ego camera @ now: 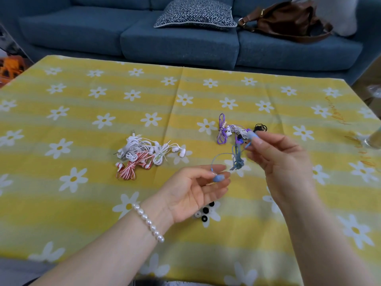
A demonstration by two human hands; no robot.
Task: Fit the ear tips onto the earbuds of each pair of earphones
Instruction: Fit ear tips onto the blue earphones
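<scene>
— Nearest the camera, what is seen?

— Two bare forearms are seen reaching in from the near edge, a pearl bracelet [148,222] being worn on the left wrist. The left hand [192,190] is turned palm up, and a blue earbud [218,178] is pinched at its fingertips. The right hand [282,159] is raised a little farther off, and the other blue earbud [252,135] is gripped between its thumb and fingers. Both hands are thus closed on the one pair.

— And the cable between them?

— The blue cable [237,159] is hung between the two hands in a loose knotted bundle above the tabletop [82,213], which is covered with a yellow cloth printed with white daisies.

— Where are the ear tips kept?

— A few loose ear tips [204,215] are laid on the cloth just beneath the left hand: black ones, and what may be a clear one, though that is too small to be told surely.

— And the remaining earphones?

— A pile of white and red earphones [144,155] is gathered left of centre. A purple and white pile [231,131] is placed farther back on the right, beside a small black cable [260,127], just beyond the right hand.

— Behind the tabletop?

— A blue sofa [179,44] is set along the far side, with a patterned cushion [194,14] and a brown bag [288,19] left on it.
</scene>
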